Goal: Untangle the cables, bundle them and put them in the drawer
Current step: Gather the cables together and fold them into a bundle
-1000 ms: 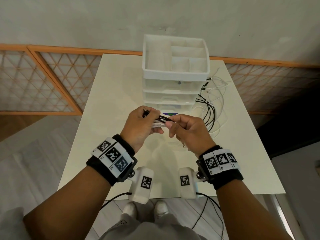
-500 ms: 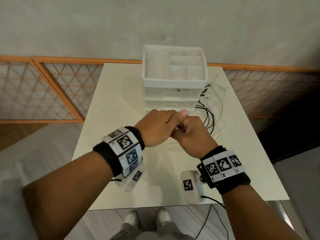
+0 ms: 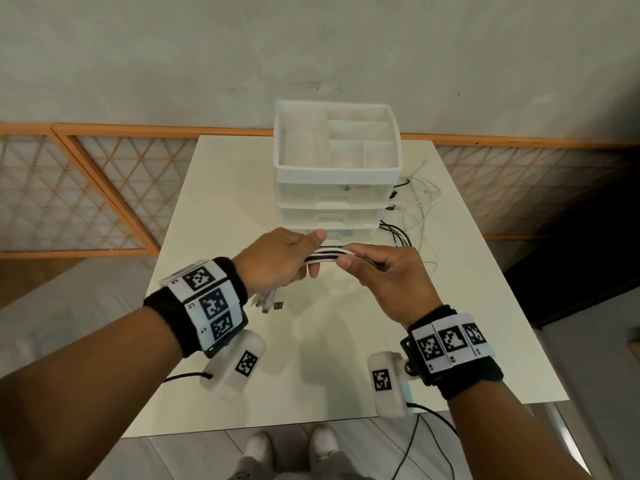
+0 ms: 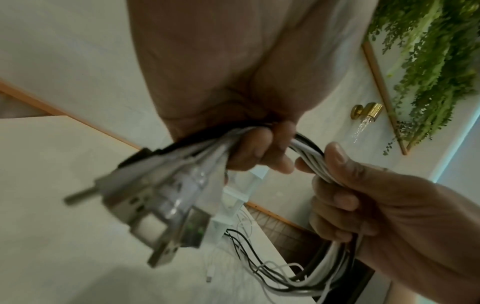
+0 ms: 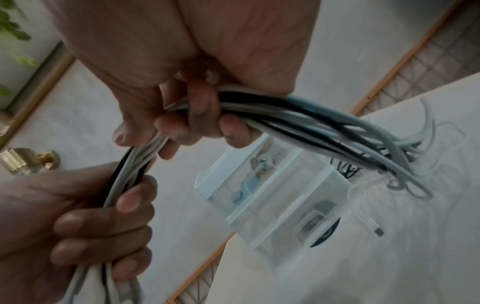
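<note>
We hold the cables [image 3: 323, 255] in both hands above the middle of the worktop [image 3: 221, 188]. Our left hand [image 3: 273, 261] is fisted around the gathered strands just behind the plugs [image 4: 166, 207], which keeps those ends lined up and hanging free below the fist. Our right hand [image 3: 388, 275] curls around the same strands just beside it, so the short run between the fists stays straight and parallel. The loose tails [image 3: 412, 216] trail toward the right edge, beside the drawer unit [image 3: 337, 202] at the far edge. Its 3 drawers look closed, so bundling seems unfinished and stowing not begun.
</note>
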